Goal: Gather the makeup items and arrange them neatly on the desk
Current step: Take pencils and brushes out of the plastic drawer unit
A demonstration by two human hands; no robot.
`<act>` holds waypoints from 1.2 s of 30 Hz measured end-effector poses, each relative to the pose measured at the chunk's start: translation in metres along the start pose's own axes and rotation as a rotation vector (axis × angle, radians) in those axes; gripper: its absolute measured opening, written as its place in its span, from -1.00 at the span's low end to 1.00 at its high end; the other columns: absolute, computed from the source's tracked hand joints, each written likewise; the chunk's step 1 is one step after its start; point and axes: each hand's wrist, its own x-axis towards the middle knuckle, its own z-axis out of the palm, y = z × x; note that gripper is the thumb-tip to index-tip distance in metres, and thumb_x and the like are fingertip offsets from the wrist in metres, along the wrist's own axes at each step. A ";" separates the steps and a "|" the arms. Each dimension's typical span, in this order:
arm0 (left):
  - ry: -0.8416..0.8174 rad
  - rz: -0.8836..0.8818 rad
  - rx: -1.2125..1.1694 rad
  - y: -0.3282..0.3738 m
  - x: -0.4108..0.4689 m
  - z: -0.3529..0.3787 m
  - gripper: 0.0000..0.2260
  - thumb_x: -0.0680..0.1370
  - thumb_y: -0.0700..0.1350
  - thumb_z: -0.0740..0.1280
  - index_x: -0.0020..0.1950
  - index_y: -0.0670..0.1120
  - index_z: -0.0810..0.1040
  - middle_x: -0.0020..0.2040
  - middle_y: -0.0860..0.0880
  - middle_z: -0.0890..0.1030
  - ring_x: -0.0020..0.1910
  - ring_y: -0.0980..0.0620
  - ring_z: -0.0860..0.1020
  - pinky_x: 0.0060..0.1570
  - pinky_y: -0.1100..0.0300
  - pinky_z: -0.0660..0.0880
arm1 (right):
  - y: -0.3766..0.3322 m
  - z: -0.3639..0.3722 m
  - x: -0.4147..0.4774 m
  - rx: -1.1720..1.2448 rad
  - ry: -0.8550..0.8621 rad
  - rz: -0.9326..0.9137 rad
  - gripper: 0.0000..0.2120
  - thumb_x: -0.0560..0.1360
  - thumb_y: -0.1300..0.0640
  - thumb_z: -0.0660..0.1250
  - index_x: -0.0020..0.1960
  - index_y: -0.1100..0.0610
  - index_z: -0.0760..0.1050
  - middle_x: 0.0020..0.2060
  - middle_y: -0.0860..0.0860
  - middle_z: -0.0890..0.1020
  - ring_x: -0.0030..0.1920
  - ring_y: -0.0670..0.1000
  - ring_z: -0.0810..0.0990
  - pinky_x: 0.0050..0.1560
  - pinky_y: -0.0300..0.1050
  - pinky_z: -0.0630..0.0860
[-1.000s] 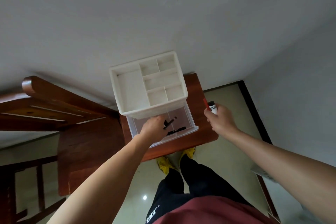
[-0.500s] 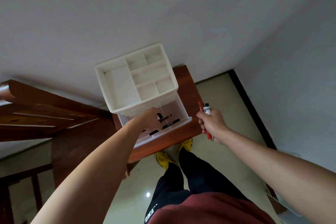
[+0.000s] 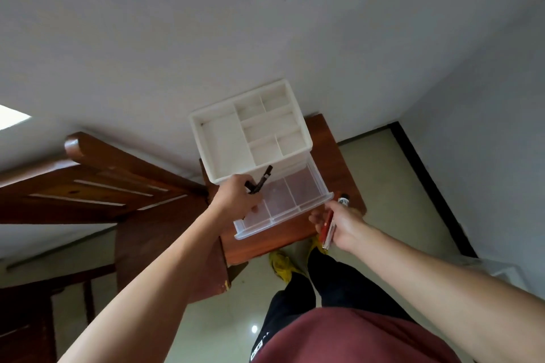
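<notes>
While both hands hold makeup, the clear drawer (image 3: 295,214) stands pulled out.
The left hand (image 3: 236,200) grips dark makeup pencils (image 3: 261,183) just above the drawer's left compartment, below the white organiser (image 3: 224,141). The right hand (image 3: 345,224) curls round a red pencil (image 3: 326,225) and a white-labelled tube (image 3: 343,201) beside the drawer's front corner, over the wooden table (image 3: 339,156). Light, stiff and smooth, these sticks could slip lengthwise, so a mid-barrel pinch seems safest.

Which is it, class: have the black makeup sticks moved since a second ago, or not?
Yes. The black makeup sticks lay inside the clear drawer; now the left hand holds them lifted out, toward the white organizer.
</notes>
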 end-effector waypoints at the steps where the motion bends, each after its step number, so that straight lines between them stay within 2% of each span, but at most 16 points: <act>1: 0.072 -0.001 0.002 -0.006 -0.005 -0.006 -0.90 0.48 -0.16 0.40 -0.21 -0.06 0.51 -0.43 0.01 0.63 -0.57 0.13 0.49 -0.54 0.27 0.42 | 0.003 0.006 0.000 0.043 -0.018 0.031 -0.88 0.61 0.16 0.25 -0.06 0.21 0.41 -0.24 0.21 0.63 -0.34 0.14 0.64 -0.42 -0.15 0.49; 4: 0.264 -0.024 0.034 -0.026 -0.020 -0.025 -0.85 0.47 -0.06 0.40 -0.27 -0.01 0.49 -0.46 0.03 0.60 -0.40 0.04 0.57 -0.37 0.14 0.50 | 0.008 0.028 -0.002 0.090 -0.048 0.069 -0.87 0.61 0.19 0.25 -0.08 0.24 0.41 -0.23 0.23 0.64 -0.29 0.19 0.65 -0.39 -0.10 0.50; 7: 0.392 -0.054 0.026 -0.042 -0.029 -0.038 -0.83 0.46 -0.01 0.38 -0.28 -0.02 0.48 -0.44 0.00 0.60 -0.32 -0.09 0.58 -0.27 0.08 0.52 | 0.008 0.044 -0.004 0.060 -0.004 0.064 -0.86 0.60 0.23 0.23 -0.11 0.26 0.43 -0.25 0.21 0.62 -0.31 0.17 0.61 -0.37 -0.06 0.50; 10: 0.459 -0.069 -0.040 -0.057 -0.035 -0.044 -0.82 0.46 0.00 0.36 -0.27 -0.05 0.47 -0.43 -0.04 0.59 -0.33 -0.15 0.60 -0.26 0.01 0.56 | 0.011 0.050 -0.004 0.059 0.025 0.070 -0.86 0.62 0.24 0.18 -0.10 0.26 0.42 -0.25 0.21 0.62 -0.32 0.14 0.60 -0.46 -0.13 0.51; 13: 0.462 -0.076 -0.180 -0.069 -0.041 -0.044 -0.88 0.44 -0.08 0.36 -0.21 -0.11 0.49 -0.46 -0.08 0.59 -0.44 -0.14 0.61 -0.32 -0.06 0.60 | 0.013 0.064 -0.008 0.113 -0.040 0.080 -0.87 0.63 0.24 0.16 -0.06 0.26 0.39 -0.16 0.25 0.63 -0.24 0.17 0.64 -0.55 -0.19 0.51; 18: 0.438 -0.072 -0.212 -0.081 -0.052 -0.044 -0.91 0.48 -0.16 0.36 -0.16 -0.16 0.50 -0.45 -0.10 0.60 -0.54 -0.07 0.59 -0.34 -0.06 0.60 | 0.001 0.112 -0.021 0.131 -0.174 0.030 -0.95 0.60 0.31 0.20 0.03 0.29 0.40 -0.03 0.29 0.65 -0.09 0.22 0.70 -0.33 -0.05 0.62; 21: 0.437 -0.084 -0.232 -0.090 -0.057 -0.051 -0.93 0.48 -0.17 0.35 -0.16 -0.15 0.50 -0.44 -0.09 0.59 -0.53 -0.08 0.60 -0.36 -0.06 0.61 | -0.011 0.133 -0.022 0.146 -0.201 0.009 -0.93 0.61 0.29 0.17 -0.05 0.27 0.38 0.05 0.25 0.63 0.06 0.23 0.66 -0.16 -0.03 0.60; 22: 0.437 -0.089 -0.239 -0.093 -0.059 -0.054 -0.93 0.49 -0.18 0.35 -0.14 -0.16 0.50 -0.43 -0.09 0.60 -0.53 -0.08 0.60 -0.39 -0.05 0.60 | -0.012 0.136 -0.018 0.152 -0.200 0.006 -0.91 0.62 0.28 0.16 -0.06 0.25 0.38 0.08 0.24 0.63 0.06 0.23 0.66 -0.14 -0.04 0.59; 24: 0.440 -0.094 -0.243 -0.099 -0.063 -0.058 -0.93 0.50 -0.19 0.34 -0.13 -0.18 0.49 -0.41 -0.11 0.60 -0.55 -0.07 0.58 -0.44 -0.01 0.58 | -0.009 0.136 -0.011 0.157 -0.203 0.001 -0.92 0.62 0.27 0.16 -0.03 0.24 0.39 0.09 0.24 0.64 -0.08 0.20 0.69 -0.19 -0.05 0.62; 28: 0.437 -0.111 -0.295 -0.111 -0.070 -0.061 -0.95 0.50 -0.21 0.34 -0.11 -0.17 0.49 -0.42 -0.13 0.57 -0.57 -0.05 0.52 -0.53 0.07 0.53 | -0.002 0.129 -0.001 0.165 -0.240 0.005 -0.96 0.63 0.25 0.17 0.04 0.18 0.39 -0.05 0.20 0.67 -0.26 0.14 0.72 -0.40 -0.20 0.57; 31: 0.446 -0.136 -0.338 -0.122 -0.079 -0.059 -0.97 0.50 -0.22 0.34 -0.11 -0.16 0.51 -0.44 -0.11 0.54 -0.58 -0.04 0.50 -0.54 0.14 0.49 | 0.002 0.128 -0.004 0.000 -0.252 -0.005 -0.94 0.62 0.26 0.18 -0.01 0.20 0.42 -0.11 0.18 0.67 -0.23 0.10 0.69 -0.34 -0.15 0.52; 33: 0.462 -0.160 -0.349 -0.128 -0.088 -0.058 -0.96 0.50 -0.21 0.35 -0.11 -0.16 0.51 -0.46 -0.11 0.53 -0.59 -0.04 0.50 -0.55 0.16 0.48 | 0.010 0.127 -0.008 -0.239 -0.248 -0.034 -0.94 0.60 0.28 0.21 -0.01 0.23 0.46 -0.19 0.16 0.65 -0.30 0.05 0.65 -0.30 -0.10 0.50; 36: 0.508 -0.226 -0.358 -0.137 -0.109 -0.056 -0.87 0.50 -0.14 0.38 -0.14 -0.19 0.50 -0.47 -0.10 0.53 -0.60 -0.05 0.51 -0.57 0.18 0.46 | 0.029 0.130 -0.019 -0.606 -0.254 -0.135 -0.95 0.58 0.28 0.27 -0.05 0.24 0.49 -0.35 0.09 0.58 -0.44 -0.02 0.54 -0.38 -0.11 0.50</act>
